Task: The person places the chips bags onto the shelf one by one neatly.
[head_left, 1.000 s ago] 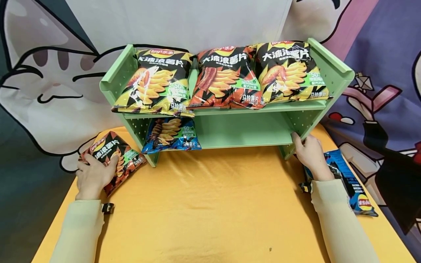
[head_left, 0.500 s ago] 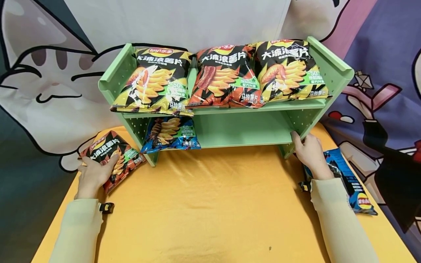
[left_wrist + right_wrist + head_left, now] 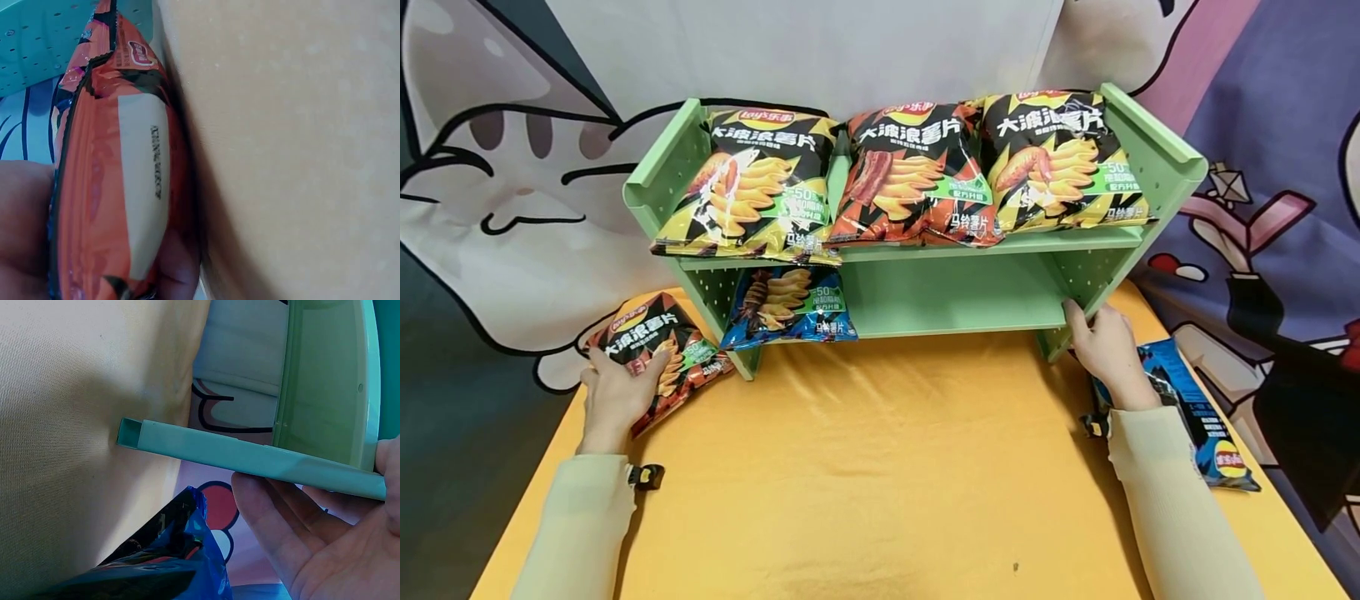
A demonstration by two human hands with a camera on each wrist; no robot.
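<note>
My left hand (image 3: 615, 396) grips a red-and-black bag of potato chips (image 3: 662, 333) beside the left end of a green two-tier shelf (image 3: 955, 292). In the left wrist view the red bag (image 3: 100, 187) stands on edge, thumb on one face and fingers on the other. My right hand (image 3: 1105, 350) holds the shelf's right side panel low down. The right wrist view shows the fingers (image 3: 275, 525) against the panel's outer face and the thumb over its front edge. A blue chip bag (image 3: 1202, 417) lies on the table, partly hidden under the right forearm.
On the upper tier sit a yellow-black chip bag (image 3: 760, 183), a red-black one (image 3: 917, 175) and another yellow-black one (image 3: 1060, 162). A blue chip bag (image 3: 790, 307) rests at the lower tier's left end. A yellow cloth (image 3: 880, 467) covers the table; a cartoon-printed backdrop (image 3: 512, 208) hangs behind.
My left hand and the red chip bag have shifted slightly, the bag's near edge turning a little upward and left. The right hand stays on the shelf's side panel.
</note>
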